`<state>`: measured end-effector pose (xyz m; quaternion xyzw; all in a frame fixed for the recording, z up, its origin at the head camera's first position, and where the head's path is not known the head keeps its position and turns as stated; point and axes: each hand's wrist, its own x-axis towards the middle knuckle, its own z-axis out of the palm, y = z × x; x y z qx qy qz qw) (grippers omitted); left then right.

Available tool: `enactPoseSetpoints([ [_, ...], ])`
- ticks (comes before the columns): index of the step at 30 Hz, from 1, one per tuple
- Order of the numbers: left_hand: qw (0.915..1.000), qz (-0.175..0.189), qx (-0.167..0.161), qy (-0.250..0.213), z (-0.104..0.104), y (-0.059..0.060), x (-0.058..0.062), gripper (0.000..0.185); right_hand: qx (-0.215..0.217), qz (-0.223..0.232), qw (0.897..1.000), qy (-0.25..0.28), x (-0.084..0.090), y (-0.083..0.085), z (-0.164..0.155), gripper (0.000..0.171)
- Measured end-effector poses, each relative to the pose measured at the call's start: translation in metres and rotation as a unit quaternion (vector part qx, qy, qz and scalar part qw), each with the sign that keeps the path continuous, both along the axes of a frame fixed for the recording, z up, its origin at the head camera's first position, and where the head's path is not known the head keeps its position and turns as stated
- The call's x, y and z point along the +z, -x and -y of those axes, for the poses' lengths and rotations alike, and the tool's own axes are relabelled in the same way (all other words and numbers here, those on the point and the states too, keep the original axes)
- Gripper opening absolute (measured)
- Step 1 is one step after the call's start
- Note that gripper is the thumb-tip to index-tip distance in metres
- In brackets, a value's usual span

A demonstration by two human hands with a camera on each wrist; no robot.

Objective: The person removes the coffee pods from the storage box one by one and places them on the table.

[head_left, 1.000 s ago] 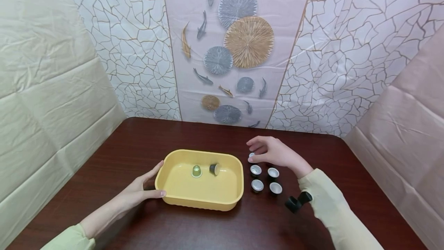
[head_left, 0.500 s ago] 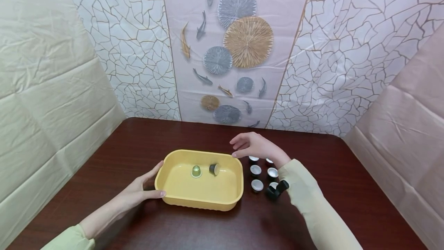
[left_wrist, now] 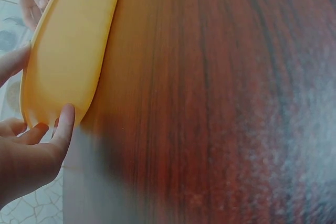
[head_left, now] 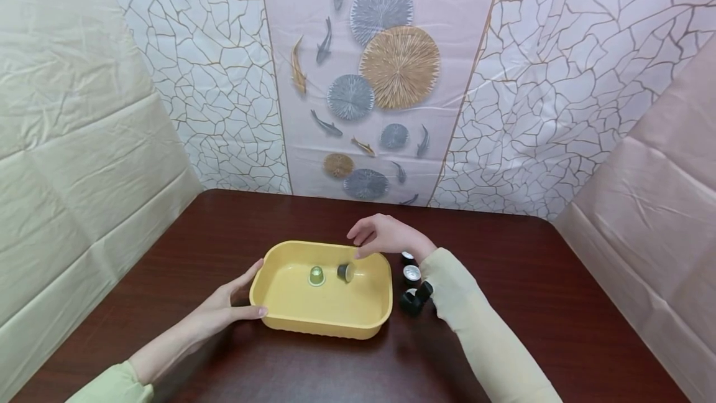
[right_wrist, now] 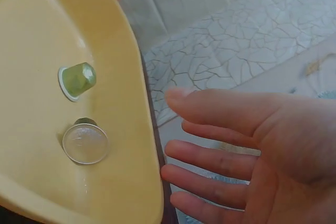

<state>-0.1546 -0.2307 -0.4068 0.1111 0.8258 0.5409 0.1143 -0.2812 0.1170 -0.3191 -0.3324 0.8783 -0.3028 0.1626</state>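
A yellow plastic tray stands on the table. My left hand grips its left end, the thumb on the near corner and a finger along the far corner; the left wrist view shows that end of the tray too. Inside lie a green coffee capsule, base up, and a dark coffee capsule on its side. My right hand hovers over the tray's far right rim. In the right wrist view its thumb and fingers are apart and hold nothing.
Several dark coffee capsules with silvery lids, one of them a coffee capsule, stand right of the tray, partly hidden by the right sleeve and a black wrist mount. Patterned cloth hangs behind the table.
My right hand has moved left from above the capsules on the table to the tray's far right rim. The left hand, the tray and the two capsules inside stay put.
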Motion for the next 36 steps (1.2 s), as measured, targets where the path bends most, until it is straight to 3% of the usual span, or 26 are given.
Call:
enactPoseSetpoints([
  [7, 1.0000, -0.002, 0.001, 0.001, 0.000, 0.000, 0.000, 0.093, 0.010, -0.016, 0.999, -0.033, 0.003, 0.001, 0.017, 0.040],
  [15, 1.0000, 0.000, 0.003, 0.001, 0.001, 0.000, 0.001, 0.093, 0.032, 0.014, 0.998, -0.047, -0.003, -0.001, 0.029, 0.044],
  [28, 1.0000, 0.003, 0.004, 0.000, 0.001, 0.000, 0.001, 0.094, 0.061, 0.046, 0.989, -0.125, -0.011, -0.002, 0.046, 0.049],
  [36, 1.0000, 0.001, 0.003, -0.005, 0.001, 0.000, -0.001, 0.094, 0.041, 0.065, 0.983, -0.166, -0.019, -0.002, 0.055, 0.043],
])
